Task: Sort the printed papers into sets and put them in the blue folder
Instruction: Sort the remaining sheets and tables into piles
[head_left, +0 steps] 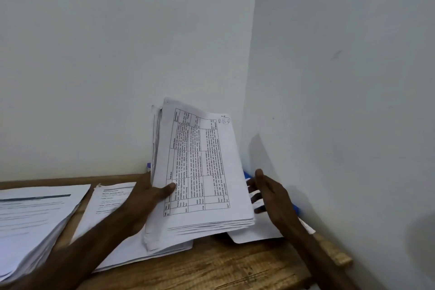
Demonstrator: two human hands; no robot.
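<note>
My left grip [150, 195] pinched the sheaf [200, 172] at its left edge, tilted above the counter [223, 263], right grip [268, 193] spread beside it: floppy, slippery sheets, I judged, wanting support along both sides.

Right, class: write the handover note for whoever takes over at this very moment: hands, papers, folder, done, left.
Left hand grips a raised sheaf of printed papers. Right hand is open beside it, above the blue folder in the corner.
A left stack and a middle stack lie on the wooden table.
Done: one sheaf gathered, not yet filed.
Left: file it, then sort the stacks.
</note>
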